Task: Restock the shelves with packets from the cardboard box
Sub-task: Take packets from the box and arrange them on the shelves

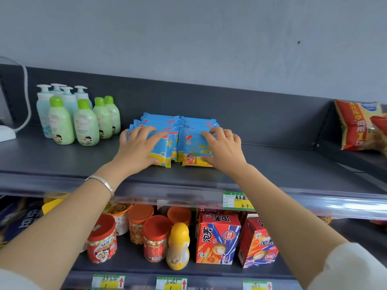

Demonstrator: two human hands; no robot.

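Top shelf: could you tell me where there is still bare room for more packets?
Bare shelf runs from the right hand to the red snack bag, plus a narrow gap between the green bottles and blue packets. The left end is crowded.

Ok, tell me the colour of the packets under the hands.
Blue with a yellow bottom edge, the packets; head view.

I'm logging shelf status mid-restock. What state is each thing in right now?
Blue packets: in two side-by-side rows on the upper shelf, leaning back.
Left hand: spread flat on the front packet of the left row.
Right hand: spread flat on the front packet of the right row.
Green-capped bottles: upright, caps on.
Pump bottles: upright behind them.
Red-lidded jars: upright, lids on.
Red cartons: upright, closed.
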